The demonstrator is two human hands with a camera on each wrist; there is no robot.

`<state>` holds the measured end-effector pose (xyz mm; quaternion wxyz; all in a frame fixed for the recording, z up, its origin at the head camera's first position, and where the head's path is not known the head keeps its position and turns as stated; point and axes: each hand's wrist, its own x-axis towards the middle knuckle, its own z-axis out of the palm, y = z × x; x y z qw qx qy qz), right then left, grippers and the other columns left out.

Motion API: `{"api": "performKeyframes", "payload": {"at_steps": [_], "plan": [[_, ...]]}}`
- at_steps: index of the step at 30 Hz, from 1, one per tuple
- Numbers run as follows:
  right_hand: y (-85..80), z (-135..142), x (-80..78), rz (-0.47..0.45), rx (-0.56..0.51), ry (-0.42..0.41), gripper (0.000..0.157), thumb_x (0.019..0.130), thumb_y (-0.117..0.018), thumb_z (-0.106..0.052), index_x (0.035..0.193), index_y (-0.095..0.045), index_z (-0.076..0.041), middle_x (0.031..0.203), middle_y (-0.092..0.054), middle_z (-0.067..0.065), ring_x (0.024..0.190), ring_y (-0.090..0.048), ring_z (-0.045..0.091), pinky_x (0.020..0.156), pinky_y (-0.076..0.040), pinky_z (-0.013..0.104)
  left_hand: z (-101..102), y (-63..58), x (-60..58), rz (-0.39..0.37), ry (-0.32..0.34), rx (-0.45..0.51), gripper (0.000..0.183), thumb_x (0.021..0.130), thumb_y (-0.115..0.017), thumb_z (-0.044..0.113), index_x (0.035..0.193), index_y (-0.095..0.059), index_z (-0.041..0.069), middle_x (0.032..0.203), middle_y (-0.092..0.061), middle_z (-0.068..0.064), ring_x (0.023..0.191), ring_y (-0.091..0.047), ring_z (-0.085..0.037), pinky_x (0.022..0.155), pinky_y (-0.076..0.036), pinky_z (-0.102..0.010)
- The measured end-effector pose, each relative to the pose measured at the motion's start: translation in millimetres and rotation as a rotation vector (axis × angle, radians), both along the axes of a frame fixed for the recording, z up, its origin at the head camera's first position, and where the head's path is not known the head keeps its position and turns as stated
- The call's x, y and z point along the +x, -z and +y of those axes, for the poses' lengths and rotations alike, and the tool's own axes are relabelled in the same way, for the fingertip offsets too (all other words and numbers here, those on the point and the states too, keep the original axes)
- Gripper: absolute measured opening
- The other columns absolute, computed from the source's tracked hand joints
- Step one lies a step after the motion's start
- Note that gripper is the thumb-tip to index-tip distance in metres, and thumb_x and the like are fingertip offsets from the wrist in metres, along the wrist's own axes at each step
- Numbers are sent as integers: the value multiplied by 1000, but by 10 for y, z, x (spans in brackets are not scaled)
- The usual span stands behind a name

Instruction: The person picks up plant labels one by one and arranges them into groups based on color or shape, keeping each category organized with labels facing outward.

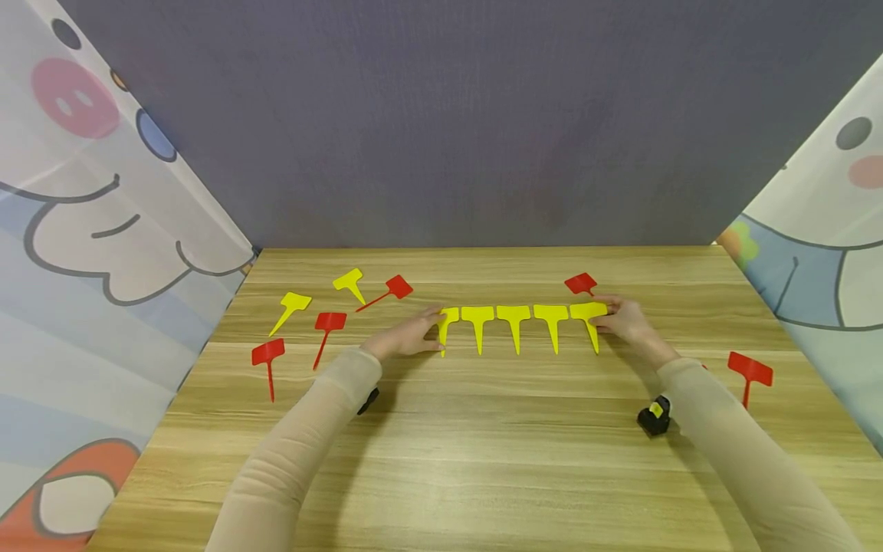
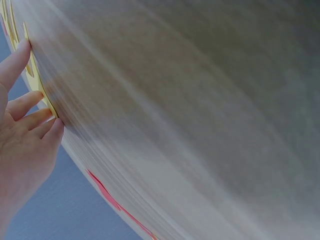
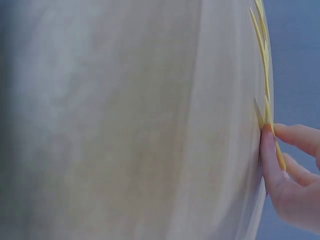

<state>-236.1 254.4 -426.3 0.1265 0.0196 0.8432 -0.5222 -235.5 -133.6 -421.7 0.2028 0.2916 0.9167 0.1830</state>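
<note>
Head view: wood tabletop [image 1: 483, 475], row of five yellow tags [image 1: 513, 313] across its middle. Left hand [image 1: 408, 335] grip holds leftmost tag [image 1: 450, 315], thumb and fingers; right hand [image 1: 628, 322] grip pinches rightmost tag [image 1: 584, 310]. Red tag [image 1: 581, 284] lies just beyond right hand.

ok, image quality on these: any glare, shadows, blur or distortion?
Head: mostly crisp, faint sheen on the tabletop, soft shadows beside both sleeves. Left wrist: hazy, tabletop edge bowed, surface smeared into streaks; left hand clearer than the tabletop. Right wrist: washed out, tabletop blurred, edge bowed, dark band at far left.
</note>
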Motion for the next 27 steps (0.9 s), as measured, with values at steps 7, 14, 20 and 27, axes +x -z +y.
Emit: {"api": "performKeyframes", "payload": {"at_steps": [7,14,20,27], "plan": [[-42,-34,-7,65,137,-57,54,81,-56,4,128,-31,17,74,-43,13,64,-61,9,63,-52,24,1,9,-4,4,-2,-9,66,86,-58,29,137,-27,-1,146,-11,-16,133,-13,-29,107,-18,-39],[-61,-61,-26,110,248,-100,52,79,-59,3,122,-35,21,93,-50,38,65,-64,20,58,-53,26,5,-2,7,2,-6,-8,66,86,-58,28,136,-27,-2,146,-11,-17,133,-13,-29,107,-18,-39],[-70,-70,-45,125,354,-135,53,79,-61,0,121,-36,21,110,-45,42,61,-64,23,56,-53,27,9,-16,13,0,-10,-10,66,86,-57,27,137,-27,-2,146,-10,-17,133,-12,-30,107,-18,-40],[-108,-100,-27,176,500,-166,53,78,-63,-4,119,-39,20,103,-51,38,50,-59,15,50,-49,24,15,-3,6,1,-15,-18,66,86,-58,28,137,-27,-1,146,-10,-16,133,-13,-29,107,-18,-39]]}}
